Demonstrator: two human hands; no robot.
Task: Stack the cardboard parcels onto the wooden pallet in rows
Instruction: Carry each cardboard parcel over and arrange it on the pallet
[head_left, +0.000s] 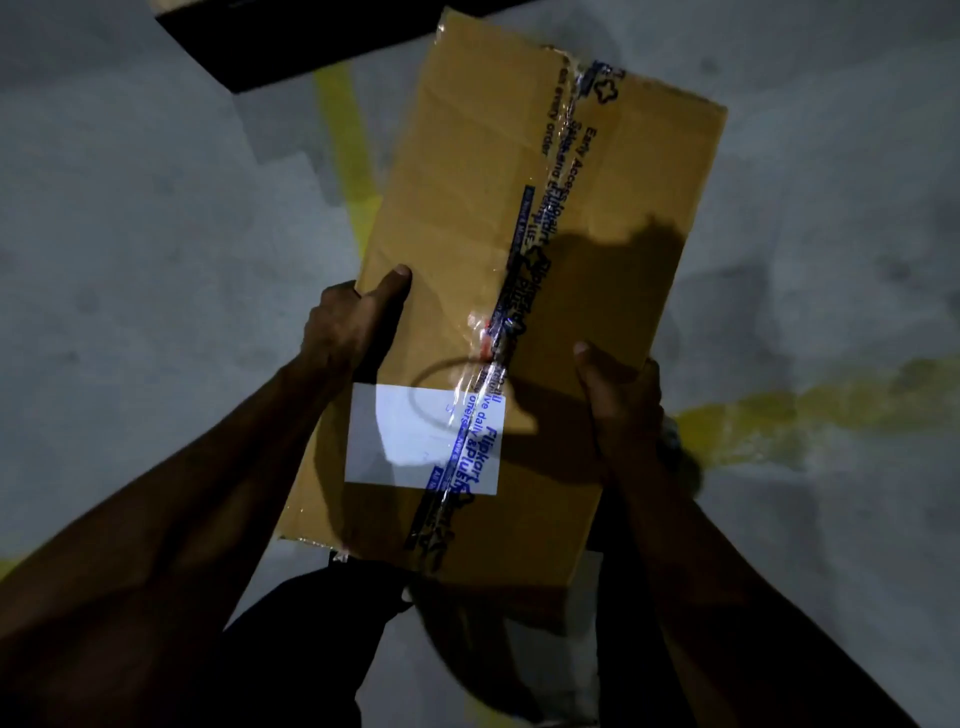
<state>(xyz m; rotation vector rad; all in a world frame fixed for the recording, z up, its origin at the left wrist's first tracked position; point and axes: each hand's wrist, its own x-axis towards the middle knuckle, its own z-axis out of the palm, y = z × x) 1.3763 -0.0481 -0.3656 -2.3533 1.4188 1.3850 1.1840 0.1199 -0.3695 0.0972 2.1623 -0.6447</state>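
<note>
A long brown cardboard parcel (613, 208) fills the middle of the view, sealed along its length with clear tape printed in blue and bearing a white label near its close end. It is held off the floor, tilted to the right. My left hand (345, 325) grips its left edge, thumb lying on the top face. My right hand (621, 400) grips the right edge, thumb on top and fingers hidden under the box. No wooden pallet can be made out.
Grey concrete floor (130, 234) lies all around, crossed by worn yellow painted lines (348, 140). A dark flat object (249, 47) sits at the top left. My dark-clothed legs show below the parcel.
</note>
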